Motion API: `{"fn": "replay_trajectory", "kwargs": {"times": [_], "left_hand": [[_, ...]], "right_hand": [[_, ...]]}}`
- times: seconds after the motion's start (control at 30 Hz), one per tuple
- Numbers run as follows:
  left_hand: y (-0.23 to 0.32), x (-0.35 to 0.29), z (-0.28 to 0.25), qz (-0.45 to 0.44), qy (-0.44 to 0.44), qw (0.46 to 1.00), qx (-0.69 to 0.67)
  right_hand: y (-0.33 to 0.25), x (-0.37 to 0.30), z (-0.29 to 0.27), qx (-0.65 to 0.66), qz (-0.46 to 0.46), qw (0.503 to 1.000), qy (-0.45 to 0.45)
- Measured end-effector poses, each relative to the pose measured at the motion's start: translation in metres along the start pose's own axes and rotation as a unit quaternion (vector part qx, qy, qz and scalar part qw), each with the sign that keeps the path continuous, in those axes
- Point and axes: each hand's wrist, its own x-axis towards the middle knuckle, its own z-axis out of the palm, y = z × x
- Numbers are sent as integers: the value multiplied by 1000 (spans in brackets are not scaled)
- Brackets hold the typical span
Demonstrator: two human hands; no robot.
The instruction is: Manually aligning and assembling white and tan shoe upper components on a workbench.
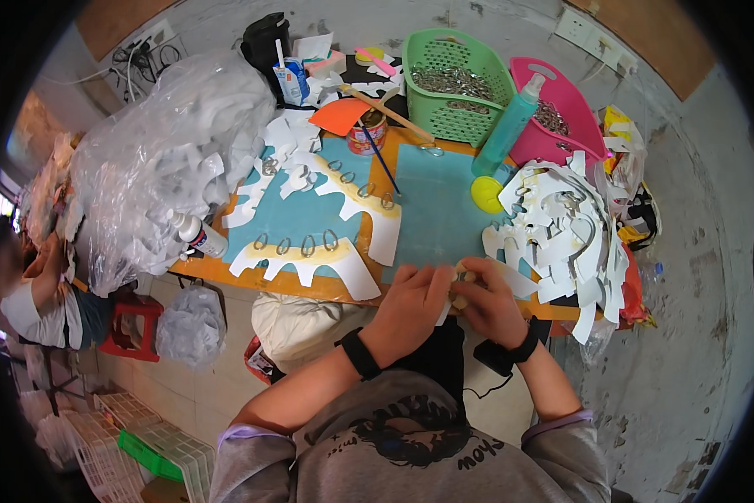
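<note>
My left hand (pixel 410 303) and my right hand (pixel 490 303) meet at the table's front edge. Both have their fingers closed on a white cut-out piece (pixel 513 280), whose yellowed edge is mostly hidden by the fingers. Two more white cut-out pieces lie to the left: a front one (pixel 322 268) and one behind it (pixel 383 235). Each carries a row of oval metal rings (pixel 308 244) along its yellowed edge. To the right of my hands is a heaped pile of similar white pieces (pixel 565 230), some with rings on them.
At the back stand a green basket (pixel 469 124) and a pink basket (pixel 561 149) of metal rings. A teal spray bottle (pixel 507 126), a tin can (pixel 367 136) and a white bottle (pixel 199 233) stand nearby. Plastic-wrapped bundles (pixel 159 168) fill the left; another person (pixel 41 293) sits beyond.
</note>
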Motion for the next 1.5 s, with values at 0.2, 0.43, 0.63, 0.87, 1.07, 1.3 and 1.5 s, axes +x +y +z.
{"fn": "replay_trajectory", "kwargs": {"times": [0.2,0.43,0.63,0.87,1.07,1.3,1.5], "left_hand": [[0,-9,4,29,15,999,42],[-1,-9,2,39,28,998,46],[-4,-13,0,40,15,997,70],[-4,-14,-7,146,-46,980,125],[1,-26,-7,203,-113,947,220],[6,-33,-18,62,-94,990,85],[11,-34,0,50,-42,995,73]], "right_hand": [[1,3,-2,4,-31,999,-15],[-3,3,-3,-34,-71,996,-29],[-8,5,-6,-64,-79,993,-62],[-5,2,-11,-67,-76,987,-121],[-11,6,-19,-152,-134,973,-114],[-18,-24,-9,-211,-83,972,-68],[-22,-33,2,-226,-48,973,-23]]}}
